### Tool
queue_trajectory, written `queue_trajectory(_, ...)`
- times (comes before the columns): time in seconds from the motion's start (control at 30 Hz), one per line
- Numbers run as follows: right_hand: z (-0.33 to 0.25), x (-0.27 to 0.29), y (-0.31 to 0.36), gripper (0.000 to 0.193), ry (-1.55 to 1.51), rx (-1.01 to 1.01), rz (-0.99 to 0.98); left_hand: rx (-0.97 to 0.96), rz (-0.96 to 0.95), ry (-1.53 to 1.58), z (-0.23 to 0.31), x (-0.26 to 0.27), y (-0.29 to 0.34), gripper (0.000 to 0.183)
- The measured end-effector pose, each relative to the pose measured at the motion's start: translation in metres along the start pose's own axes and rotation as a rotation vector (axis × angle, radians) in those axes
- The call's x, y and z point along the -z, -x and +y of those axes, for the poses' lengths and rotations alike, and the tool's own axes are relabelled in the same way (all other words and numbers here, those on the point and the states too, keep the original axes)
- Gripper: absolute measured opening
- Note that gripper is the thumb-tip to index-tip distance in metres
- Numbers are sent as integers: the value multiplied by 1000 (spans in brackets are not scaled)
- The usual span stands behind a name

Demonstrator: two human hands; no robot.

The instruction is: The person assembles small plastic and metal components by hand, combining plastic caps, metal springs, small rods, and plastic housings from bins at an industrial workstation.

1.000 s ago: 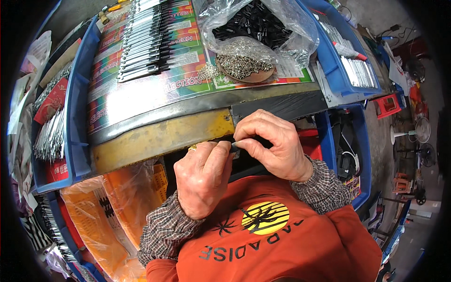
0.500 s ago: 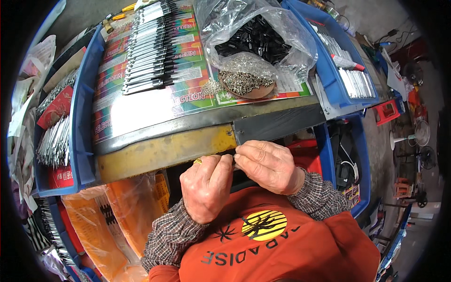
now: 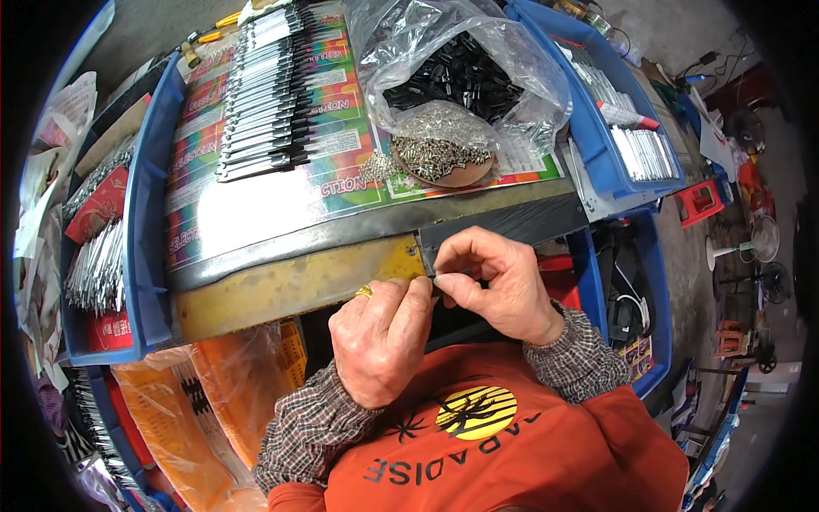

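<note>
At the near edge of the bench my left hand [image 3: 380, 337] is closed, its thumb and fingertips pinched together. My right hand [image 3: 503, 290] meets it, with thumb and forefinger tips also pinched. What lies between the fingertips is too small and hidden to make out. Beyond them, small metal pins [image 3: 435, 160] are heaped in a shallow round dish, with smaller metal bits [image 3: 377, 167] spilled to its left. A clear plastic bag [image 3: 546, 94] holds many small black parts [image 3: 465, 72]. To the far left, slim silvery pieces with black ends [image 3: 260, 107] lie in a long row.
A colourful printed sheet [image 3: 337, 189] covers the bench, whose front edge is a yellow metal strip [image 3: 290, 286]. Blue bins with silvery pieces stand left [image 3: 149, 230] and right [image 3: 597, 128]. Below are an orange plastic-lined crate [image 3: 153, 401] and another blue bin [image 3: 661, 299].
My right hand has lifted and turned, its forefinger now arched above the thumb with a gap between them. The left hand stays nearly in place. The view has shifted slightly.
</note>
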State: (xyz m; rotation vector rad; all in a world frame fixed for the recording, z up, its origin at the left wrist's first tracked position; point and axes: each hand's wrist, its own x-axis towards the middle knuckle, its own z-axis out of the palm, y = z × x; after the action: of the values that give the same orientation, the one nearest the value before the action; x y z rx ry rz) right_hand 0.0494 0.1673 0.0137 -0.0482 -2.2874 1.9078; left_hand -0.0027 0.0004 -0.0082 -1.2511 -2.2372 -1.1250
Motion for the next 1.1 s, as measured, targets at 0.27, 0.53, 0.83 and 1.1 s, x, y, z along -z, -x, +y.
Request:
queue_trajectory(0.27, -3, 28, -21, 17, 569, 319, 147, 12, 7, -24, 0, 4, -8, 28)
queue_trajectory(0.53, 23, 53, -55, 30, 1039, 501, 246, 68, 25, -22, -15, 4, 0, 27)
queue_trajectory(0.83, 29, 52, -56, 24, 1008, 466, 230, 95, -11, -22, -16, 4, 1, 27)
queue_trajectory(1.1, 27, 56, -60, 16, 883, 443, 146, 48, -7, -29, -16, 2, 2, 31)
